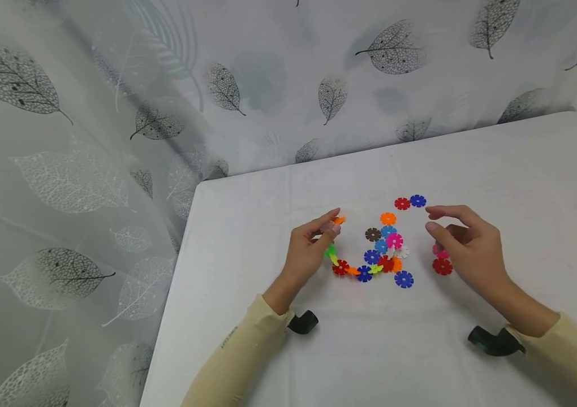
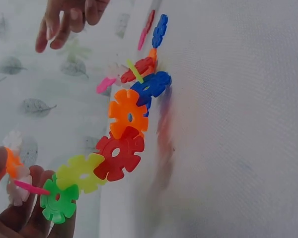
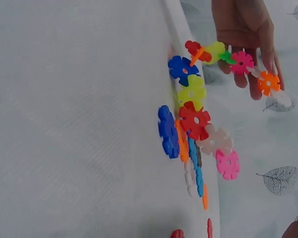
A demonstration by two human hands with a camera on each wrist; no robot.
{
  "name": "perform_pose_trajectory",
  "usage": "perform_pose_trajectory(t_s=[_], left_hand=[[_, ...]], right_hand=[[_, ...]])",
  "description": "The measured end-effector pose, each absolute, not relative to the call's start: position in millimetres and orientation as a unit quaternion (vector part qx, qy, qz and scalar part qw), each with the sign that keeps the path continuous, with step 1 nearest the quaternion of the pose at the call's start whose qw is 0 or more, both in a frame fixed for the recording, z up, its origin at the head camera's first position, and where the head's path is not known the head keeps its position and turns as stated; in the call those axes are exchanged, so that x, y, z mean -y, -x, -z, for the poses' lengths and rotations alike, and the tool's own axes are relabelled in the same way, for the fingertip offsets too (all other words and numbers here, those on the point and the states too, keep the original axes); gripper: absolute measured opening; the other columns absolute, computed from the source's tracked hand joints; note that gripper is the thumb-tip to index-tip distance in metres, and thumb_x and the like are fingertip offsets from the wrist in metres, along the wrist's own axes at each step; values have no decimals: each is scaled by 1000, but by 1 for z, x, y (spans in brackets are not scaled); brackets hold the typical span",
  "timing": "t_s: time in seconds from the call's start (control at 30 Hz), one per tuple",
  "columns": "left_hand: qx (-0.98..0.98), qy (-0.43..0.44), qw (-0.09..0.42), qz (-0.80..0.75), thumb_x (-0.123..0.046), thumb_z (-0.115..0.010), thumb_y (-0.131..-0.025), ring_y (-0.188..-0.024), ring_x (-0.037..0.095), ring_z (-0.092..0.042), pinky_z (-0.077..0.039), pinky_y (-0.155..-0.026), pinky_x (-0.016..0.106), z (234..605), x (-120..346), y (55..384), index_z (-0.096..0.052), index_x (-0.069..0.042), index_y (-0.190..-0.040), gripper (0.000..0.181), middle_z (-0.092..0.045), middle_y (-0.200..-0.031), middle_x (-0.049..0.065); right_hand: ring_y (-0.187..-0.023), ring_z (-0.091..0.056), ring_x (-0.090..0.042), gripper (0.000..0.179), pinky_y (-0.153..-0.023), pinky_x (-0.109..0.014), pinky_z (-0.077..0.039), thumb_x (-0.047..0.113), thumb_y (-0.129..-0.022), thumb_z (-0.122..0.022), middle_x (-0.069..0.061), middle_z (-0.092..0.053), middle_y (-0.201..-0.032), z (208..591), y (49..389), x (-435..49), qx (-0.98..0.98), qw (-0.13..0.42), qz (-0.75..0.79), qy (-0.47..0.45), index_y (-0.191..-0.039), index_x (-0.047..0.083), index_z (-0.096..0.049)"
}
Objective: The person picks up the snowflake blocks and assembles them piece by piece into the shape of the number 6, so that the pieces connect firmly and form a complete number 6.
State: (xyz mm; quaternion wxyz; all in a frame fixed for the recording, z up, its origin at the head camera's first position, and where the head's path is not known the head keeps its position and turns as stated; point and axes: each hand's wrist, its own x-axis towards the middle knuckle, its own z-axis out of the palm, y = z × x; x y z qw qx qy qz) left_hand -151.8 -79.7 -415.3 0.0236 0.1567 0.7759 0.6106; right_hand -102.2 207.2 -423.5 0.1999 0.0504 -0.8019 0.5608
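My left hand [image 1: 306,249] pinches an orange notched plastic disc [image 3: 268,83] between thumb and fingers. That disc belongs to a linked chain of discs, with white pieces, a pink one, a green disc [image 2: 59,198], a yellow disc [image 2: 81,172] and a red disc [image 2: 119,153] following on. The chain curves down to the table, through a blue disc [image 1: 364,274], and runs into the loose discs. To the right, my right hand [image 1: 477,249] hovers above the table with thumb and forefinger apart, nothing between them. It partly hides a pink disc, close to a red disc [image 1: 442,266].
Loose discs lie around the chain's far end: a brown disc [image 1: 373,234], an orange disc [image 1: 388,219] and a blue disc [image 1: 404,279]. Farther back sit a red disc [image 1: 402,203] and a blue disc [image 1: 418,200]. A leaf-patterned curtain [image 1: 278,85] borders the white table [image 1: 248,226].
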Motion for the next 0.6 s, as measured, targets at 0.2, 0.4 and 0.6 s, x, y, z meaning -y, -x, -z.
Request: perform_pose_trajectory(t_s=[0.2, 0.4, 0.6], left_hand=[[-777, -145, 21, -612, -23, -63, -103, -106, 20, -67, -52, -86, 35, 413, 81, 152, -64, -21, -140, 37, -69, -107, 11], [-774, -152, 15, -615, -24, -63, -102, -105, 16, -64, -52, -83, 33, 414, 81, 153, -64, -21, -140, 37, -70, -117, 11], [-771, -154, 10, -618, -21, -63, -102, -107, 16, -64, -53, -81, 31, 413, 81, 152, -65, -21, -138, 36, -70, -118, 3]], right_hand=[[-67, -65, -9, 36, -57, -15, -51, 3, -92, -73, 4, -63, -114, 429, 101, -215, 828, 170, -533, -42, -128, 6, -66], [-65, -60, -18, 29, -49, -24, -48, 18, -92, -76, -7, -67, -103, 433, 101, -221, 892, 48, -444, -65, -120, 10, -72], [-72, -56, -15, 38, -55, -24, -50, 27, -80, -87, 2, -65, -92, 437, 103, -219, 923, -66, -361, -118, -113, 11, -75]])
